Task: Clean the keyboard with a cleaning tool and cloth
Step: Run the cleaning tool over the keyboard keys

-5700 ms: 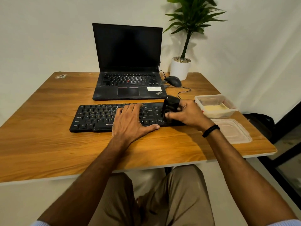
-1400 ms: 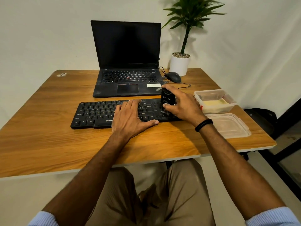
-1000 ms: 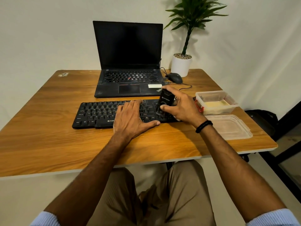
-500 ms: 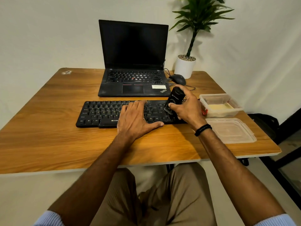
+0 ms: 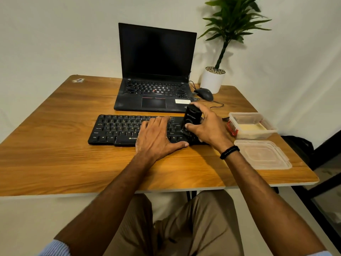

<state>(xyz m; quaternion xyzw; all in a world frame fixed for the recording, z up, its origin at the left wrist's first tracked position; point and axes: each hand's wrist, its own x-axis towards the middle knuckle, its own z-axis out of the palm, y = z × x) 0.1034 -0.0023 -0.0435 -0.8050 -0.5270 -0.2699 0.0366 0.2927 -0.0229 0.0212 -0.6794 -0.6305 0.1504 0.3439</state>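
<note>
A black keyboard (image 5: pixel 118 129) lies across the middle of the wooden table (image 5: pixel 55 163). My left hand (image 5: pixel 156 137) rests flat on its right-centre keys, fingers straight, thumb on the front edge. My right hand (image 5: pixel 208 129) grips a small black cleaning tool (image 5: pixel 191 119), held upright and tilted, with its lower end down on the keyboard's right end. A pale yellow cloth (image 5: pixel 251 127) lies folded inside a clear plastic container (image 5: pixel 265 132) to the right.
An open black laptop (image 5: pixel 155 71) stands behind the keyboard. A wired mouse (image 5: pixel 204 94) and a white potted plant (image 5: pixel 213 80) sit at the back right. The container's clear lid (image 5: pixel 263 154) lies near the table's right front corner.
My right hand has shifted the tool in small strokes over the keyboard's right end, from near the front row towards the back and again down. My left hand has stayed on the keys.
</note>
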